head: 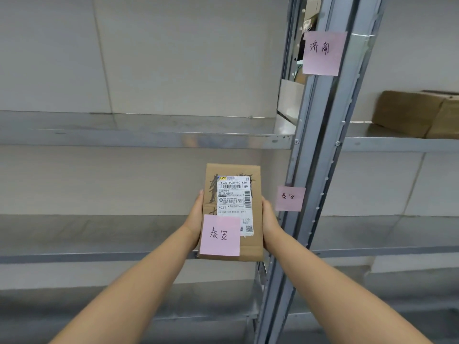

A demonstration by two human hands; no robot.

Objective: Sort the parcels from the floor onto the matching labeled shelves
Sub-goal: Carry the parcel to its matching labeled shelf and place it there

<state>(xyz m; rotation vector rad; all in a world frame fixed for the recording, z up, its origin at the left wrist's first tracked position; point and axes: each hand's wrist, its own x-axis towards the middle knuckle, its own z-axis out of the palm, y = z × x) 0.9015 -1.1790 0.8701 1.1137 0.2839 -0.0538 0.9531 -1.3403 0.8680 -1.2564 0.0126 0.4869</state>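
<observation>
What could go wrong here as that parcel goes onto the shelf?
The parcel is only pinched at its sides by the left hand and right hand, so it might slip. It is close to the upright post and could bump it. The pink note on the box might peel off.
</observation>
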